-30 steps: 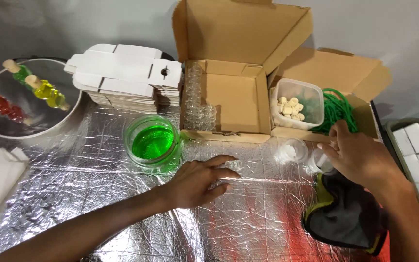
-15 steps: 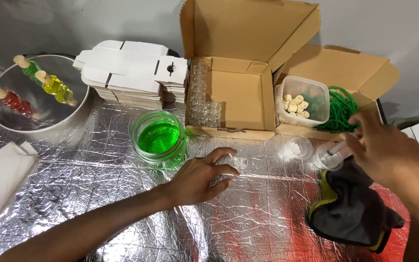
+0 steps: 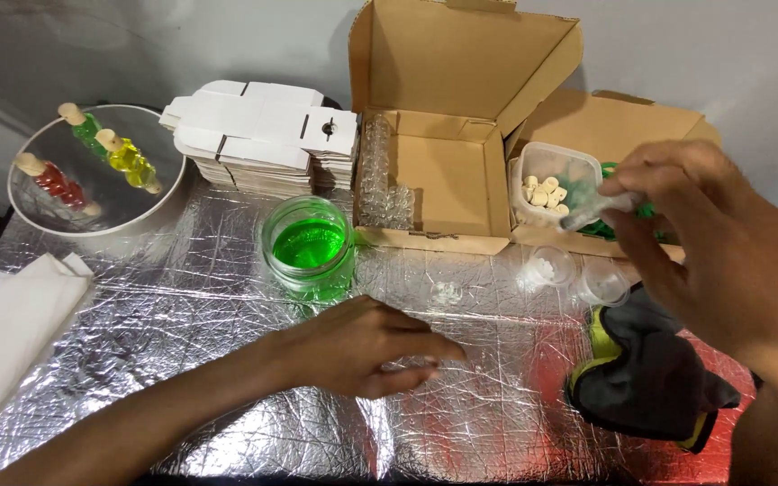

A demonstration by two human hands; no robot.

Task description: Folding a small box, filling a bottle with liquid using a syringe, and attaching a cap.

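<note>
While the left hand [image 3: 366, 346] rests loosely curled on the crinkled silver foil sheet [image 3: 182, 333]
The right hand [image 3: 713, 243] pinches a small clear tube [image 3: 598, 209] above the brown cardboard box [image 3: 605, 135]

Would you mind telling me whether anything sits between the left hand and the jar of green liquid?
Nothing visible does. The left hand rests on the foil-covered table just in front of the jar of green liquid, with only bare foil between them.

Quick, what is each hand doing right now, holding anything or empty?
Left hand: low over the foil-covered table, fingers loosely curled; whether it holds anything cannot be told.
Right hand: raised, pinching a small clear tube.
</note>
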